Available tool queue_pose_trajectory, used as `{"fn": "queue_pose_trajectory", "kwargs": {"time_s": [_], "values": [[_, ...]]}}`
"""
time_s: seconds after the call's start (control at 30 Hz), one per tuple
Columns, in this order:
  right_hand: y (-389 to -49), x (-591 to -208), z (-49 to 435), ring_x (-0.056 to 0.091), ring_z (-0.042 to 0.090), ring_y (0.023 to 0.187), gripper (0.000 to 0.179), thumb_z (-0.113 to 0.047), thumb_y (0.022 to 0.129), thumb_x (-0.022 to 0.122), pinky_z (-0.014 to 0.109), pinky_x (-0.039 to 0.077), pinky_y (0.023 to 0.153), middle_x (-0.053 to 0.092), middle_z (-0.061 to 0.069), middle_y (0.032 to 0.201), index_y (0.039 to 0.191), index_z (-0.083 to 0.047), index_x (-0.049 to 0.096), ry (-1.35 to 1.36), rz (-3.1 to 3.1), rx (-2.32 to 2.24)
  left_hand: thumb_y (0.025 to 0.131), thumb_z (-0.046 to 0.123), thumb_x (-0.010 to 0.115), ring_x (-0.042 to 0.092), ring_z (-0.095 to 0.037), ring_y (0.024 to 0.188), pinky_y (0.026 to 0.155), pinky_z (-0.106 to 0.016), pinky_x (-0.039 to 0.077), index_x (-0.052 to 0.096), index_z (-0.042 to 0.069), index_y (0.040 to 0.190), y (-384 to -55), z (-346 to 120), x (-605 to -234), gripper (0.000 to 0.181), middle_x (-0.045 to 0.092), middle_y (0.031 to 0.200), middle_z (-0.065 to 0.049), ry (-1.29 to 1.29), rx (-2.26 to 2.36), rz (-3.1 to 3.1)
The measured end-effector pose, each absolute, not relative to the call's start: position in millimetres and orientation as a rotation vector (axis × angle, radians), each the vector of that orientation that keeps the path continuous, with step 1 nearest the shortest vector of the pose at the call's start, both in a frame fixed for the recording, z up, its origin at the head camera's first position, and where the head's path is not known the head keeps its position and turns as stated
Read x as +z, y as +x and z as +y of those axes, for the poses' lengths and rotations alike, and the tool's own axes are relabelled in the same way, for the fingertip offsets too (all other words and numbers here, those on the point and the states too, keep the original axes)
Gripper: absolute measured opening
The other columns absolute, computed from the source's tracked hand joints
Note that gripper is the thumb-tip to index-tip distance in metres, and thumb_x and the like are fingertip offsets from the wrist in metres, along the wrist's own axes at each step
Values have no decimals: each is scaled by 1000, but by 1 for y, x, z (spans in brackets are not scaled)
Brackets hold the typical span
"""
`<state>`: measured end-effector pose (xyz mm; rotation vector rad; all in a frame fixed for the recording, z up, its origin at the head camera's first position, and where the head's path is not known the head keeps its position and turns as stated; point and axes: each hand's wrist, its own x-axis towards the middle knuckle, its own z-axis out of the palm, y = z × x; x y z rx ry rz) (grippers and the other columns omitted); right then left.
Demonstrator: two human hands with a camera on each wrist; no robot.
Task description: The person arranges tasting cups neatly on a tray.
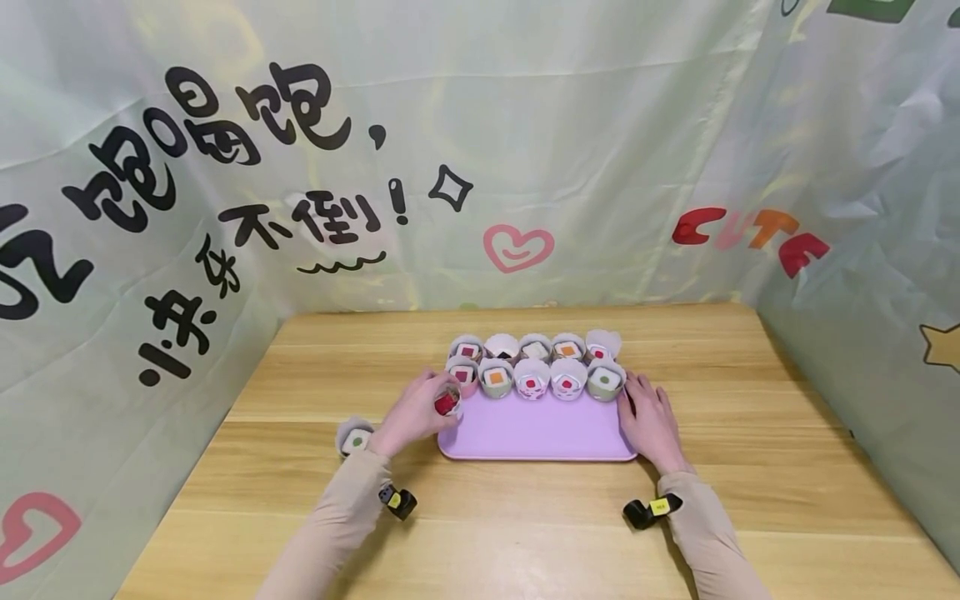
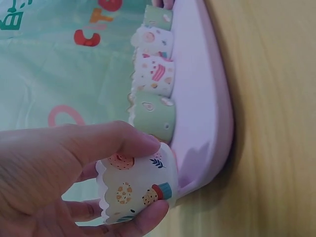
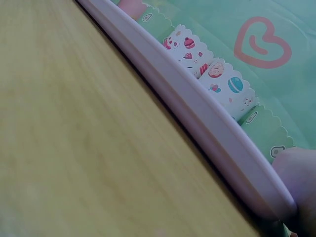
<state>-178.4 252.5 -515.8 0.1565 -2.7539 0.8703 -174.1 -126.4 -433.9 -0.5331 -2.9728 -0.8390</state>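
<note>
My left hand (image 1: 416, 408) pinches a white paper baking cup (image 2: 136, 185) with sweets printed on its side. Something red shows inside it in the head view. This cup is at the left edge of a lilac tray (image 1: 536, 429). Two rows of paper cups stand along the tray's far side, among them a green cup (image 1: 605, 381) at the right end and a pink cup (image 1: 462, 377) at the left end. Beside the green cup, my right hand (image 1: 651, 421) rests against the tray's right edge with its fingers extended forward.
Another paper cup (image 1: 355, 437), with a white and green piece inside, is on the wooden table (image 1: 525, 525) left of my left hand. Printed cloth (image 1: 600, 150) hangs behind the table and along both sides. Black cameras are strapped to both wrists.
</note>
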Motion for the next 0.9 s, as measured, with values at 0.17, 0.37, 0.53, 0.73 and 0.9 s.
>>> {"fn": "queue_pose_trajectory", "kwargs": {"time_s": [0.17, 0.37, 0.53, 0.73, 0.9], "values": [[-178, -516, 252, 33, 54, 144, 45, -11, 102, 43, 68, 16, 121, 43, 35, 150, 140, 13, 49, 160, -2740, 874, 72, 8, 85, 63, -33, 107, 95, -50, 56, 66, 11, 121, -175, -125, -437, 53, 63, 118, -16, -528, -846, -2979], [-178, -516, 253, 31, 54, 145, 46, -12, 103, 42, 67, 15, 122, 42, 35, 151, 142, 12, 48, 158, -2751, 881, 76, 10, 85, 61, -40, 117, 101, -57, 52, 58, 8, 135, -175, -125, -439, 65, 60, 132, -22, -496, -856, -2994], [-178, -515, 252, 32, 54, 144, 45, -11, 102, 43, 68, 15, 121, 42, 35, 150, 141, 12, 48, 164, -2740, 881, 77, 11, 85, 59, -43, 124, 105, -59, 49, 53, 4, 142, -173, -126, -440, 73, 58, 139, -25, -465, -889, -2979], [-178, -515, 252, 33, 55, 143, 44, -10, 102, 43, 68, 16, 121, 43, 35, 150, 140, 13, 50, 167, -2739, 870, 75, 7, 85, 59, -41, 126, 107, -55, 50, 53, 3, 141, -174, -128, -442, 73, 60, 140, -21, -446, -952, -2958], [-178, -515, 252, 33, 54, 144, 44, -10, 102, 43, 68, 16, 121, 43, 34, 150, 138, 13, 51, 162, -2747, 871, 76, 8, 84, 59, -40, 126, 105, -57, 51, 53, 4, 140, -175, -130, -443, 72, 60, 140, -21, -420, -964, -2956]]}}
